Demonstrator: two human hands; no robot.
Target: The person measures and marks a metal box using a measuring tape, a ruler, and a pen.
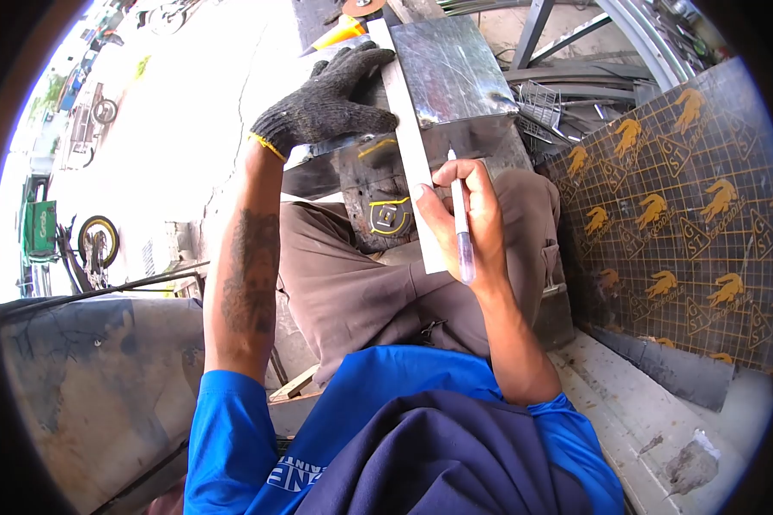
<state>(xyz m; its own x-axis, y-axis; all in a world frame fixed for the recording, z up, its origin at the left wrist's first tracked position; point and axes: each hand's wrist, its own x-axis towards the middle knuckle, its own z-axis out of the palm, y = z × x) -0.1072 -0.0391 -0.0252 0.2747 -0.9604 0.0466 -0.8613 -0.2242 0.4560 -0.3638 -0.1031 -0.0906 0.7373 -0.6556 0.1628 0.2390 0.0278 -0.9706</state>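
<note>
My left hand (328, 101), in a dark knit glove with a yellow cuff, lies with fingers spread against a long pale straightedge (406, 129). The strip runs across a shiny metal sheet (455, 64) and down over my lap. My bare right hand (487, 225) is closed around a slim white pen (459, 197), its tip pointing up toward the sheet's near edge. The right thumb is at the side of the straightedge. A black and yellow tape measure (390, 217) sits below the sheet, left of the straightedge.
A patterned black board (670, 215) leans at the right. Metal bars (567, 43) and a wire basket (539, 101) are beyond it. An orange object (339, 33) and a round disc (363, 7) lie at the far end. Motorbikes (99, 240) stand off to the left.
</note>
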